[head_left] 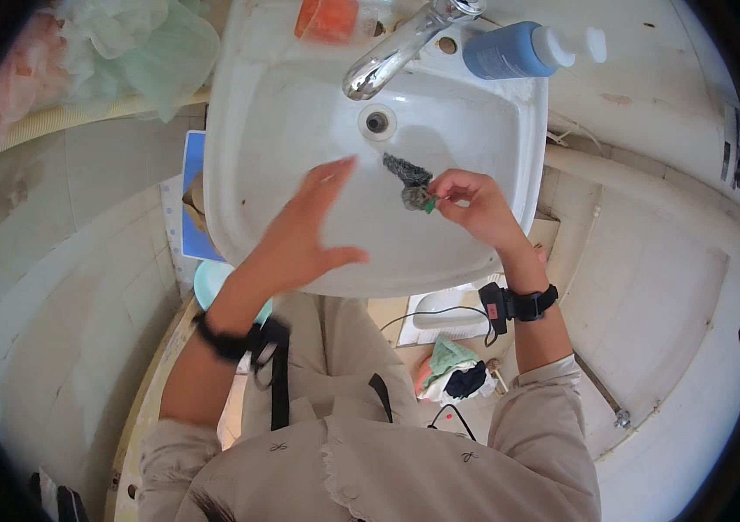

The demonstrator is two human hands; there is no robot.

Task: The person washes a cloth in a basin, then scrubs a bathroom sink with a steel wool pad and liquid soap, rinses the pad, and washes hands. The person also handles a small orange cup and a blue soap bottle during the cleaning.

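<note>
Over the right half of the white washbasin (pixel 318 241), my right hand (pixel 471 202) pinches a small dark grey, fuzzy item (pixel 412 177) between thumb and fingertips. A bit of green shows on it close to my fingers; what exactly it is I cannot tell. My left hand (pixel 305 222) is above the left half of the basin, thumb spread from the fingers, slightly blurred and holding nothing. Between and beyond both hands is the drain hole (pixel 377 122), with the chrome faucet (pixel 386 55) reaching out above it.
A blue pump bottle (pixel 510 51) and an orange-red cup (pixel 327 19) sit on the basin's back ledge. Mesh bath puffs (pixel 129 52) hang at upper left. Below are a turquoise basin (pixel 212 280), a squat toilet (pixel 442 313) and a pile of cloths (pixel 455 372).
</note>
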